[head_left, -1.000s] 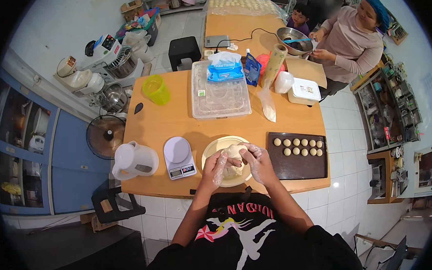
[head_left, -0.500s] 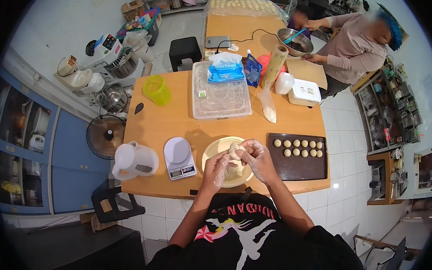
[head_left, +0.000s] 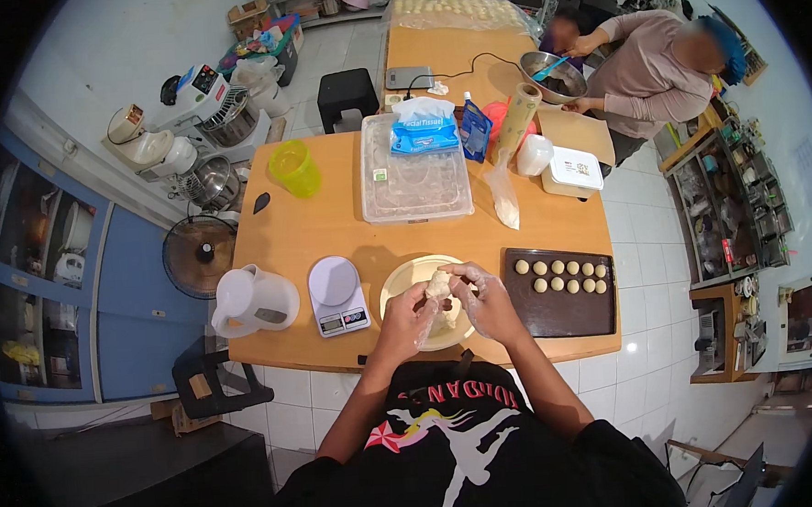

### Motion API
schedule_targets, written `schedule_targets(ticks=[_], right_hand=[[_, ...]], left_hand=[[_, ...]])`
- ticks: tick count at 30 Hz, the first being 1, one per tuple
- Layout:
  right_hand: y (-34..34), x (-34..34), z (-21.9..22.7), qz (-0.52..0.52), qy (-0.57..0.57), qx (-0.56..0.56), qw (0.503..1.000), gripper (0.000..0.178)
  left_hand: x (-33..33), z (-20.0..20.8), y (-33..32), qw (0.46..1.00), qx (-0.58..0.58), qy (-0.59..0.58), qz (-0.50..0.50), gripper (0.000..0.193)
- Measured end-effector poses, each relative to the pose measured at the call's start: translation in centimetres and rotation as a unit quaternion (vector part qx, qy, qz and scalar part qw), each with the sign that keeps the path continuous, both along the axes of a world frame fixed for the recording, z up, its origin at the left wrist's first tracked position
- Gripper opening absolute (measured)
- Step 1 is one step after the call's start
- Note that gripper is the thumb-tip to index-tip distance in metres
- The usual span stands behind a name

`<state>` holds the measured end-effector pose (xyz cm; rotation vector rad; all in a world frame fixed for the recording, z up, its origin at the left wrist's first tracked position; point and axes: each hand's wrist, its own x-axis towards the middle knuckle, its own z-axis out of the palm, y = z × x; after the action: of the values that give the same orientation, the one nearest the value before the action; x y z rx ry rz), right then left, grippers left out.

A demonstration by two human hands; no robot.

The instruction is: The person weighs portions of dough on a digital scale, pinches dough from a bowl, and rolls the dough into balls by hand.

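A pale lump of dough (head_left: 438, 286) is between my two hands, just above a cream-coloured bowl (head_left: 396, 278). My left hand (head_left: 410, 319) has its fingers closed around the lump's near left side. From the right, my right hand (head_left: 486, 308) curls its index finger over the top of the lump, its thumb a little away. White flour or dough coats both hands. More dough lies in the bowl, partly hidden by my hands. To the right, a dark baking tray (head_left: 556, 314) carries several round dough balls (head_left: 556, 269) in two rows.
Left of the bowl are a digital kitchen scale (head_left: 339, 298) and a white pitcher (head_left: 254, 301). Farther off stand a green cup (head_left: 294, 169), a lidded clear box (head_left: 416, 184) and a white tub (head_left: 572, 172). A co-worker (head_left: 658, 70) stirs in a metal bowl (head_left: 570, 87).
My hands have drawn slightly apart around the dough, and the right fingers have loosened and lifted. The co-worker has shifted a little, still stirring.
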<state>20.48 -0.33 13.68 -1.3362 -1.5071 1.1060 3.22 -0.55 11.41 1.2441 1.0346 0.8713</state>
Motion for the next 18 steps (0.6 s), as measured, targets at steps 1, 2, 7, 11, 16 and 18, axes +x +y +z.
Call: schedule_targets(ticks=[1,2,7,11,16,18], right_hand=[[0.0,0.3,-0.2,0.014,0.016,-0.018,1.0,0.022],[0.1,0.3,-0.1,0.013,0.016,-0.019,1.0,0.022],[0.2,0.4,-1.1,0.007,0.176,-0.095,0.98,0.017],[0.6,0.5,-0.7,-0.007,0.201,-0.101,0.974,0.011],[1.3,1.4,0.2,0.024,0.162,-0.246,0.955,0.007],[1.5,1.2,-2.3,0.025,0.179,-0.174,0.968,0.008]], left_hand=[[-0.2,0.1,0.1,1.0,0.009,-0.007,-0.023,0.027],[-0.3,0.2,0.2,0.999,0.019,-0.015,-0.046,0.026],[0.3,-1.2,0.1,0.997,0.028,-0.057,-0.05,0.032],[0.7,-0.9,-0.4,0.996,0.018,-0.09,0.018,0.047],[0.2,0.2,-0.3,0.993,0.112,0.013,-0.02,0.055],[0.4,0.3,0.0,0.982,0.17,0.056,-0.054,0.056]])
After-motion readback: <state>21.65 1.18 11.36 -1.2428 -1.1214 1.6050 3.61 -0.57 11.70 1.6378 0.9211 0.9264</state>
